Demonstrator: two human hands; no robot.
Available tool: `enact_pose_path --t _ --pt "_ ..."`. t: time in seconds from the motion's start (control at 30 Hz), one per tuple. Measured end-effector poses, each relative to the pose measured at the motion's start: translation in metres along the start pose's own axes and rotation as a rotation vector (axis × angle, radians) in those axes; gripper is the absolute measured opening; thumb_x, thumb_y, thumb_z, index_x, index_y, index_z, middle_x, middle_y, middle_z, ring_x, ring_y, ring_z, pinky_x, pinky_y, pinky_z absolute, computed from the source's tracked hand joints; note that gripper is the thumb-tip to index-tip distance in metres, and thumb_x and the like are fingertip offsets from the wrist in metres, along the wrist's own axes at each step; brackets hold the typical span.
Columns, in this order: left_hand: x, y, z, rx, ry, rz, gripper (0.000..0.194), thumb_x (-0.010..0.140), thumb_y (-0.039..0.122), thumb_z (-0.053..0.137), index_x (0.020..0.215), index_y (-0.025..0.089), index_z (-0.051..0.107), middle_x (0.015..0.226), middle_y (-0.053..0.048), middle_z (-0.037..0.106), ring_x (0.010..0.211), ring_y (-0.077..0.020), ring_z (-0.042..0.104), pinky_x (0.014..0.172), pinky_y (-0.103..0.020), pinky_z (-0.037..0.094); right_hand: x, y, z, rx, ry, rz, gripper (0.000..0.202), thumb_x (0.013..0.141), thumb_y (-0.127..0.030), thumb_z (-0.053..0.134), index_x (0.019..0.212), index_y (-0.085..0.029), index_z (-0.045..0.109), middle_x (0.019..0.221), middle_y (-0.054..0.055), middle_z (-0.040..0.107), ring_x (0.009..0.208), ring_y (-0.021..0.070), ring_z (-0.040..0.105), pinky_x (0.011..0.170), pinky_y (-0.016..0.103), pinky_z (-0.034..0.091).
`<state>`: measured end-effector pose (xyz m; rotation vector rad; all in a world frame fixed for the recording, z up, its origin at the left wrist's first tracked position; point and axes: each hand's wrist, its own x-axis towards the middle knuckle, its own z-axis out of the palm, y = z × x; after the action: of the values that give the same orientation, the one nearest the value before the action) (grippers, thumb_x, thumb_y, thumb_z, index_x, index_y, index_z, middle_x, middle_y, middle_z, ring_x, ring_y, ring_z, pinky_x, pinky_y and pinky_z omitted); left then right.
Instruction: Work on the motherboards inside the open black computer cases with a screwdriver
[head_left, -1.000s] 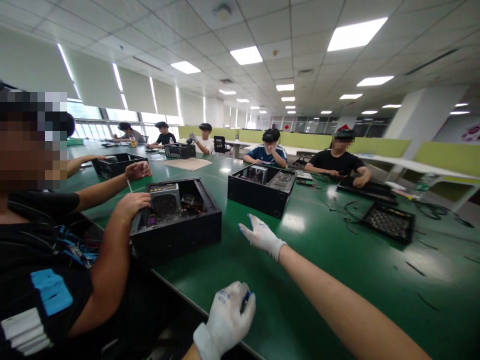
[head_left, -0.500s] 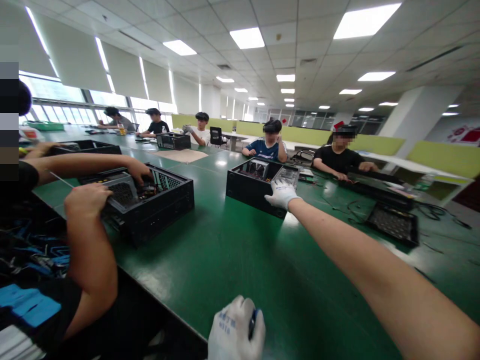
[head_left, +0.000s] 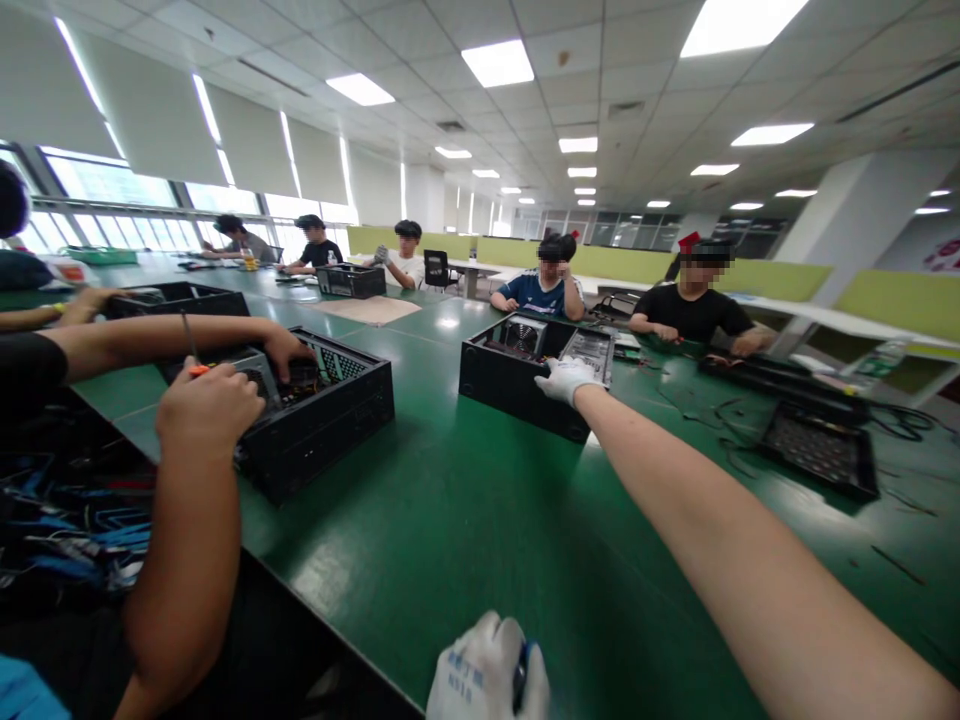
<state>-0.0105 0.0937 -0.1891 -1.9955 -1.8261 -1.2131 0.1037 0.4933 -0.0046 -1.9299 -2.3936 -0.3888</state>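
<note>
My right hand point(head_left: 568, 382), in a white glove, reaches far across the table to an opened black computer case point(head_left: 517, 392). Its fingers grip the top edge of the case's near wall; some fingertips are hidden behind that edge. Inside the case a power supply with a fan point(head_left: 523, 338) and a silver metal bay point(head_left: 592, 350) show. At the bottom of the view my left hand point(head_left: 484, 672), also gloved, is closed around a small black-and-blue object point(head_left: 520, 672). Most of that object is hidden by the fingers, so its kind cannot be made out.
On the left a co-worker's hands point(head_left: 210, 405), one with a screwdriver, work at another open computer case point(head_left: 330, 420). A black panel point(head_left: 817, 450) and loose cables point(head_left: 900, 420) lie on the right of the green table point(head_left: 390, 540). Several people sit along the far side.
The view has shifted slightly. My right hand stays on the case's edge and my left hand keeps its hold. The co-worker's screwdriver hand has moved right and tilted the tool upright.
</note>
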Motion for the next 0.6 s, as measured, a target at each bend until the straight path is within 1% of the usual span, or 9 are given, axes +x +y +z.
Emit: enact_pose_path --t 0.1,0.17,0.23,0.3,0.37,0.5,0.6 --pt "-0.002 -0.001 0.001 -0.017 0.029 0.001 0.009 0.097 0.028 0.052 0.089 0.025 0.057 0.076 -0.002 0.063 0.063 -0.0179 0.067 0.059 -0.029 0.051 -0.017 0.004 -0.001 -0.005 0.039 -0.014 0.044 0.099 -0.044 0.065 0.135 -0.019 0.061 0.137 0.011 0.062 0.118 0.0263 0.064 0.099 0.051 0.056" --pt "-0.003 0.0 0.0 -0.024 0.045 -0.008 0.009 0.098 0.028 0.052 0.093 0.024 0.058 0.078 -0.003 0.064 0.066 -0.019 0.067 0.063 -0.031 0.052 -0.035 0.011 -0.001 -0.003 0.065 -0.029 0.049 0.101 -0.052 0.059 0.136 -0.018 0.062 0.138 0.014 0.062 0.123 0.03 0.062 0.101 0.052 0.052" --pt "-0.002 0.0 -0.001 -0.038 0.014 -0.008 0.011 0.099 0.027 0.051 0.09 0.024 0.057 0.075 -0.002 0.062 0.063 -0.0185 0.066 0.063 -0.031 0.051 -0.057 0.021 -0.002 -0.001 0.087 -0.048 0.056 0.101 -0.06 0.051 0.135 -0.017 0.064 0.136 0.019 0.062 0.126 0.0349 0.058 0.101 0.052 0.049" --pt "-0.001 0.0 -0.004 -0.052 -0.019 0.003 0.014 0.099 0.027 0.051 0.087 0.024 0.056 0.071 -0.001 0.059 0.061 -0.0176 0.064 0.06 -0.03 0.049 -0.082 0.033 -0.003 0.0 0.108 -0.07 0.061 0.101 -0.063 0.046 0.133 -0.015 0.067 0.133 0.023 0.063 0.126 0.0379 0.057 0.1 0.05 0.046" --pt "0.0 0.001 -0.008 -0.059 -0.021 0.013 0.013 0.1 0.026 0.051 0.089 0.024 0.058 0.073 -0.001 0.06 0.063 -0.0178 0.065 0.061 -0.03 0.049 -0.11 0.046 -0.006 -0.002 0.131 -0.09 0.061 0.101 -0.063 0.045 0.131 -0.015 0.068 0.13 0.023 0.064 0.123 0.0381 0.057 0.099 0.048 0.044" --pt "0.002 0.0 -0.014 -0.07 -0.075 0.001 0.017 0.102 0.027 0.05 0.089 0.023 0.059 0.076 -0.001 0.061 0.065 -0.0173 0.065 0.064 -0.029 0.049 -0.171 0.07 -0.015 -0.008 0.176 -0.144 0.059 0.101 -0.062 0.043 0.126 -0.016 0.071 0.127 0.022 0.064 0.122 0.0371 0.054 0.099 0.045 0.041" --pt "0.002 -0.003 -0.013 -0.076 -0.104 -0.008 0.018 0.104 0.029 0.049 0.092 0.022 0.06 0.079 -0.002 0.063 0.068 -0.0177 0.065 0.066 -0.03 0.049 -0.219 0.085 -0.024 -0.016 0.191 -0.193 0.057 0.101 -0.062 0.044 0.12 -0.017 0.073 0.124 0.02 0.064 0.119 0.036 0.053 0.1 0.045 0.04"
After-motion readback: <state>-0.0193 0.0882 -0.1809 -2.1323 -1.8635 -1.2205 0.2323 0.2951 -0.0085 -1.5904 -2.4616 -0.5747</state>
